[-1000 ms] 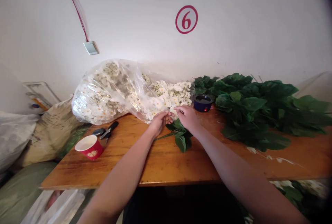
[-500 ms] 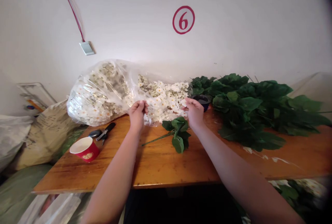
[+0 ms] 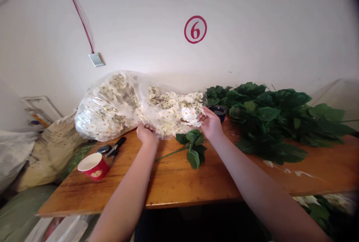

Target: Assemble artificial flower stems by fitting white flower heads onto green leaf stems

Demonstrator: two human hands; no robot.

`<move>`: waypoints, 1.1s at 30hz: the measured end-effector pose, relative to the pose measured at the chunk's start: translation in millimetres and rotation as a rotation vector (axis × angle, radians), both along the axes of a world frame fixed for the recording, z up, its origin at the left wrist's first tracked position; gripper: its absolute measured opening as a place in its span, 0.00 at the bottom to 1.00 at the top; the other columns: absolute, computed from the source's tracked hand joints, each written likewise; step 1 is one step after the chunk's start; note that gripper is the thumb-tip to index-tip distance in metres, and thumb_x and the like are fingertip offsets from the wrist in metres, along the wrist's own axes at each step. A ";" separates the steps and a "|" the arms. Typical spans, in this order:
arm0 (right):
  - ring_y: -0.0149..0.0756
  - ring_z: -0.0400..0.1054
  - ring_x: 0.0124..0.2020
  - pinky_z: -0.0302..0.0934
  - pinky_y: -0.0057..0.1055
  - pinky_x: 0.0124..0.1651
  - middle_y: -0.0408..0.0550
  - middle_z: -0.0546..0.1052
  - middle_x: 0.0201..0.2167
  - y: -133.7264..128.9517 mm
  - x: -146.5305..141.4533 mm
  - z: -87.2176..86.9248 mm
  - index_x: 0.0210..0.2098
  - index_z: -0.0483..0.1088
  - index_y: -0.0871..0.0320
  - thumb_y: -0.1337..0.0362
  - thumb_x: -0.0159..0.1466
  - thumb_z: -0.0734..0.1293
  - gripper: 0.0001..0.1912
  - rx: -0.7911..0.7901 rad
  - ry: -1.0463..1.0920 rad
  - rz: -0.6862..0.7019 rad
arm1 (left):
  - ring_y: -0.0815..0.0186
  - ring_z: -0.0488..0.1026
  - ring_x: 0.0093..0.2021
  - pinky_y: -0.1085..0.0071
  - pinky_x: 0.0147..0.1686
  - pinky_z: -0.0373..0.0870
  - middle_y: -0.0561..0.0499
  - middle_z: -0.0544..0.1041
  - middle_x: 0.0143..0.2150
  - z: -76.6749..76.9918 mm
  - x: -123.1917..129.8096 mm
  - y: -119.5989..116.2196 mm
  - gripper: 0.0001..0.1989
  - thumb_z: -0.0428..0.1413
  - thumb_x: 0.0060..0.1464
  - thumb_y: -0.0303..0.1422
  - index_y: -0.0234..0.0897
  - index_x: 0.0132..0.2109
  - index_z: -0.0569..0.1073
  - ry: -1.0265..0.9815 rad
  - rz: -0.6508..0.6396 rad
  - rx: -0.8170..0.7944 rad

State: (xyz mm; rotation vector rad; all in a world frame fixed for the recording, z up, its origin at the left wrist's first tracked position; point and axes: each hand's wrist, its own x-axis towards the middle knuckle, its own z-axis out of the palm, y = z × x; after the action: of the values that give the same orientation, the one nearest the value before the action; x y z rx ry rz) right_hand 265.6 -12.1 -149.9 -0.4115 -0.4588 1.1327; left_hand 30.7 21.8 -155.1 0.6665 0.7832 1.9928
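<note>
White artificial flowers [image 3: 168, 113] spill from the mouth of a clear plastic bag [image 3: 98, 107] that lies against the wall. My left hand [image 3: 147, 133] is closed at the lower edge of the bag's mouth, fingers curled on the plastic and partly hidden. At the right end of the pile, my right hand [image 3: 211, 123] pinches a white flower cluster [image 3: 189, 115], its petals standing out bright in front of the others. Between my forearms a small green leaf spray [image 3: 193, 148] lies on the wooden table [image 3: 190, 186], its stem pointing left.
Large green leaf bunches [image 3: 269, 118] cover the table's right side, beside a dark bowl [image 3: 218, 112]. A red paper cup [image 3: 94, 167] stands at left near nail clippers [image 3: 111, 150] and a black key-like object [image 3: 120, 143]. Sacks [image 3: 50, 148] sit beyond the left edge.
My left hand has lowered to the bag's edge and turned. A white flower cluster now shows at my right fingertips. The view has tilted up slightly.
</note>
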 end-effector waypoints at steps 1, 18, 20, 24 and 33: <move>0.27 0.64 0.21 0.63 0.25 0.26 0.37 0.68 0.17 -0.1 1.8 0.6 0.34 0.72 0.58 0.71 0.49 0.69 0.11 0.006 0.031 0.060 | 0.77 0.53 0.16 0.77 0.18 0.51 0.61 0.58 0.20 0.8 6.0 -4.9 0.21 0.47 0.60 0.50 0.39 0.29 0.56 0.004 0.097 0.000; 0.37 0.73 0.35 0.65 0.33 0.41 0.47 0.80 0.34 -19.6 -22.6 0.2 0.35 0.78 0.57 0.61 0.52 0.71 0.12 -0.061 -0.839 0.072 | 0.57 0.77 0.41 0.65 0.41 0.72 0.43 0.80 0.39 -23.0 50.8 -41.9 0.09 0.55 0.54 0.31 0.35 0.40 0.78 1.528 -0.106 0.231; 0.39 0.73 0.39 0.64 0.34 0.44 0.47 0.80 0.38 -24.4 -22.6 1.9 0.37 0.79 0.55 0.59 0.56 0.69 0.12 0.023 -1.026 -0.015 | 0.57 0.77 0.38 0.66 0.39 0.72 0.44 0.81 0.37 -24.2 51.3 -41.5 0.08 0.55 0.53 0.31 0.34 0.37 0.78 1.401 -0.166 0.183; 0.41 0.71 0.46 0.61 0.38 0.51 0.47 0.79 0.43 -36.5 -19.5 10.0 0.40 0.78 0.53 0.57 0.60 0.67 0.12 0.156 -1.295 -0.127 | 0.57 0.76 0.46 0.64 0.46 0.72 0.44 0.81 0.44 -24.3 52.7 -39.3 0.12 0.54 0.55 0.31 0.33 0.43 0.78 1.171 -0.228 0.208; 0.43 0.71 0.41 0.61 0.38 0.46 0.50 0.80 0.37 -31.1 -19.0 7.4 0.38 0.79 0.53 0.59 0.55 0.73 0.11 0.311 -1.694 -0.309 | 0.57 0.74 0.49 0.61 0.53 0.68 0.45 0.79 0.49 -25.5 53.8 -36.0 0.16 0.57 0.50 0.28 0.37 0.48 0.76 1.314 -0.278 0.200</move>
State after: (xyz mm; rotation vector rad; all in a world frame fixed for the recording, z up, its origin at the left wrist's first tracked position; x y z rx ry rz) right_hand 246.7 -43.2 -142.5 -1.0757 -1.9201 0.1442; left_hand 84.5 -14.2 -180.7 2.1378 1.1049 1.1960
